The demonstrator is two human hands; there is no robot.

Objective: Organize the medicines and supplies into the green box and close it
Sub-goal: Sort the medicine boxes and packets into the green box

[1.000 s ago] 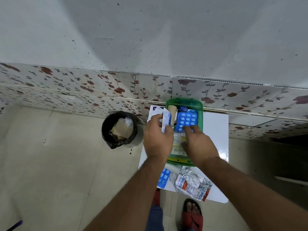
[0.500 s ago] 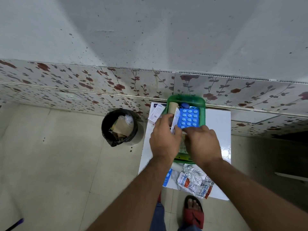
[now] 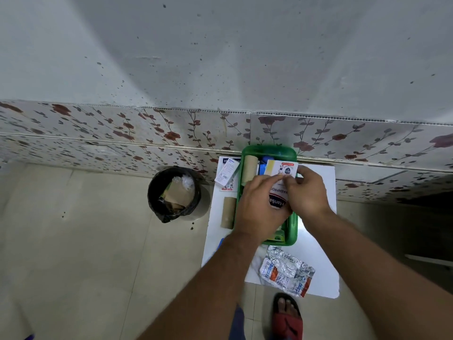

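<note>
Holding a white plaster packet [image 3: 282, 177] over the green box [image 3: 291, 227], left hand [image 3: 259, 207] and right hand [image 3: 306, 192] are both pinching it in a closed grip. Foil strips [image 3: 286, 271] are lying on the bench [image 3: 316, 244] nearer the person than the box; a tan roll [image 3: 228, 212] is lying left of it.

Wall [image 3: 220, 69] and bin [image 3: 172, 193] hem the table [image 3: 316, 244].

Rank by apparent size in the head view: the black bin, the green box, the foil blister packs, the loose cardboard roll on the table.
1. green box, though hands cover much of it
2. black bin, close to the box
3. foil blister packs
4. loose cardboard roll
</note>
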